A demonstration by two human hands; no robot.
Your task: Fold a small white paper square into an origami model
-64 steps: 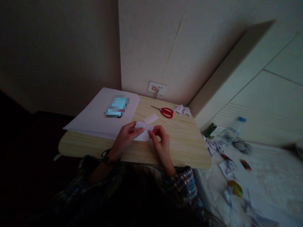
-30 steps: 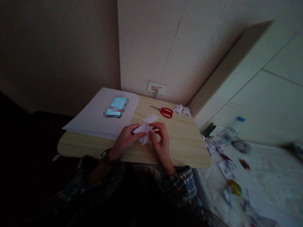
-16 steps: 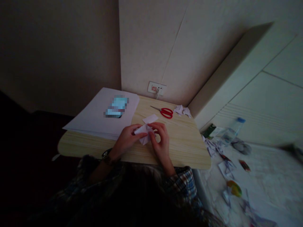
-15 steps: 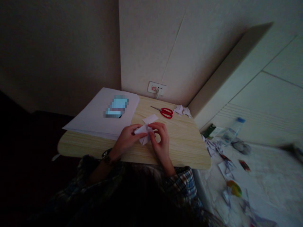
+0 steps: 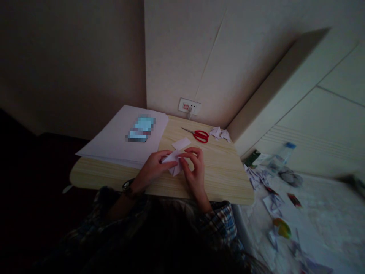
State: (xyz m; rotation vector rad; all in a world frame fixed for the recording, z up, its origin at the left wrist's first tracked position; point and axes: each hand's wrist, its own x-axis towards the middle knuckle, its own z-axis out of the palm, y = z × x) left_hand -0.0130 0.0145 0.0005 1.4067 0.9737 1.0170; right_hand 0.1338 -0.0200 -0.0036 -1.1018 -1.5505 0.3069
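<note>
A small folded white paper piece (image 5: 174, 162) is held over the light wooden table (image 5: 222, 179). My left hand (image 5: 150, 168) pinches its left side, and a watch shows on that wrist. My right hand (image 5: 193, 167) curls round its right side, fingertips pressed on the fold. Just beyond the hands a loose white paper strip (image 5: 181, 143) lies flat on the table.
Red-handled scissors (image 5: 198, 134) and crumpled paper scraps (image 5: 220, 133) lie at the table's back right. A stack of white sheets (image 5: 114, 142) with a phone (image 5: 140, 129) covers the back left. A wall socket (image 5: 189, 106) sits behind. Paper scraps (image 5: 272, 201) and a bottle (image 5: 281, 156) litter the bed at right.
The flat paper has been folded into a smaller pointed shape between both hands. The hands stay in the same spot over the table; the fingers shifted slightly.
</note>
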